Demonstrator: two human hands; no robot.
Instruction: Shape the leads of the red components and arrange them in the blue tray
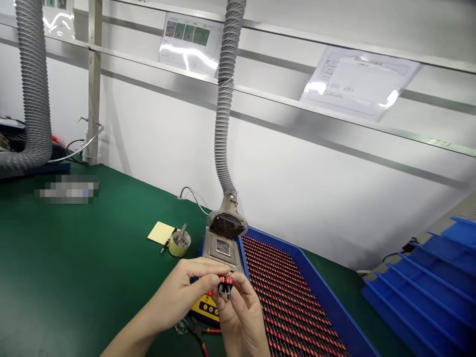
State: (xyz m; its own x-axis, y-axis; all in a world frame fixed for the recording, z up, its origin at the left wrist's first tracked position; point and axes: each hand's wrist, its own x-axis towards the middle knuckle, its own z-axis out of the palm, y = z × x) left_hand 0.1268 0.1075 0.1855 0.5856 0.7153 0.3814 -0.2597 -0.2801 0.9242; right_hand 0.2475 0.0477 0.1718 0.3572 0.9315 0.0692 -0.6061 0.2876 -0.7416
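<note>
My left hand [189,285] and my right hand [240,310] meet low in the middle of the view, both pinched on a small red and black part [225,285] held between the fingertips. The part hangs just above a yellow and blue device [204,308] on the green bench. A square metal pot [222,248] stands right behind the hands, under the flared mouth of a grey fume hose [226,224]. To the right lies a blue tray [323,287] packed with rows of several similar red and black parts.
A small tape roll holding bits [180,243], a pen [168,240] and a yellow note pad [161,232] lie left of the pot. Red-handled cutters [201,337] lie under my hands. Stacked blue trays [431,282] stand at right, a second hose [33,89] at far left.
</note>
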